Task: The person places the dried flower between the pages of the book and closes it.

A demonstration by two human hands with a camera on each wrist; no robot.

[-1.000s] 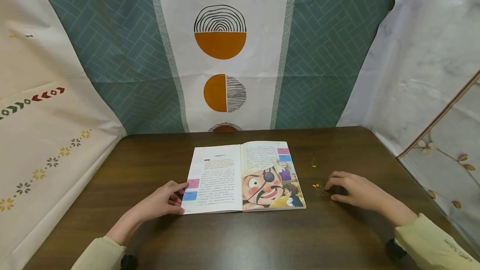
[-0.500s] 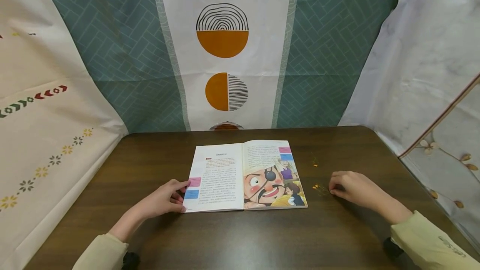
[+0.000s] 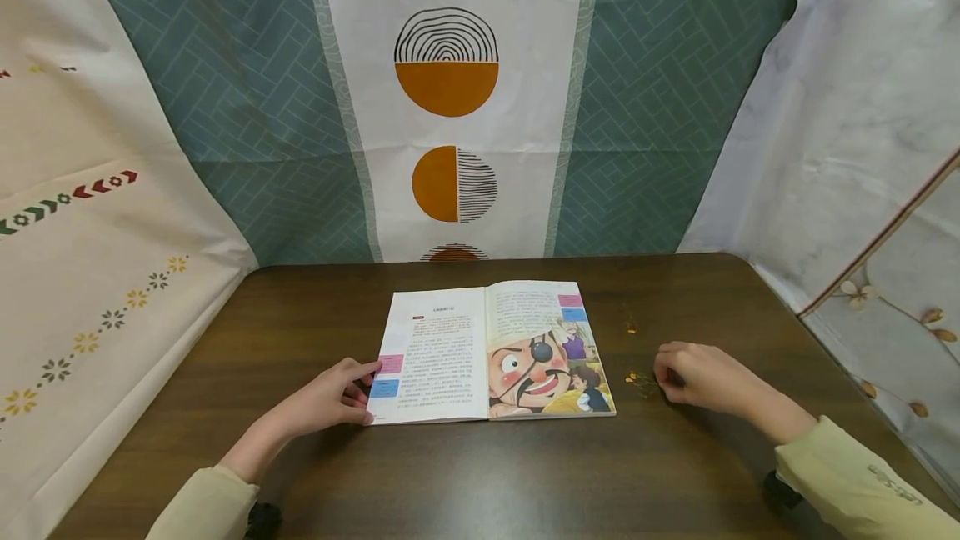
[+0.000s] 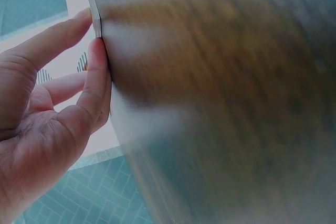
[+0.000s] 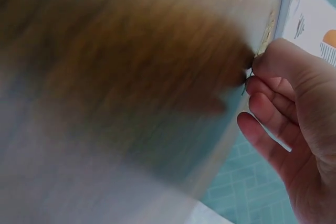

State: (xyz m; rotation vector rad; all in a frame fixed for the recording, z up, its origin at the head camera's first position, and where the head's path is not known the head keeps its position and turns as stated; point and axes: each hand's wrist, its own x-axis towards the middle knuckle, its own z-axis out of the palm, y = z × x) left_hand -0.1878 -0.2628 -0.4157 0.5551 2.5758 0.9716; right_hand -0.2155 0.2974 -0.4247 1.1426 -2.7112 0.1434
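An open book [image 3: 438, 357] lies flat on the table, its right page showing a cartoon face with an eye patch. My left hand [image 3: 322, 401] rests at its left edge, the index fingertip by the pink tab and the thumb at the lower corner. In the left wrist view, fingertips touch the thin book edge [image 4: 96, 27]. Right of the book, my right hand [image 3: 705, 377] pinches the stem end of a small dried yellow flower sprig [image 3: 632, 377] between thumb and index finger. The sprig's blossoms point toward the book, low over the table.
Another small yellow flower sprig [image 3: 632, 330] lies farther back on the dark wooden table [image 3: 480, 482]. A patterned curtain [image 3: 637, 107] hangs behind the table, with pale cloths on both sides.
My right hand has drawn its thumb and fingers together on the sprig's stem, after first shifting slightly right. The left hand and book stay in place; the view has shifted slightly.
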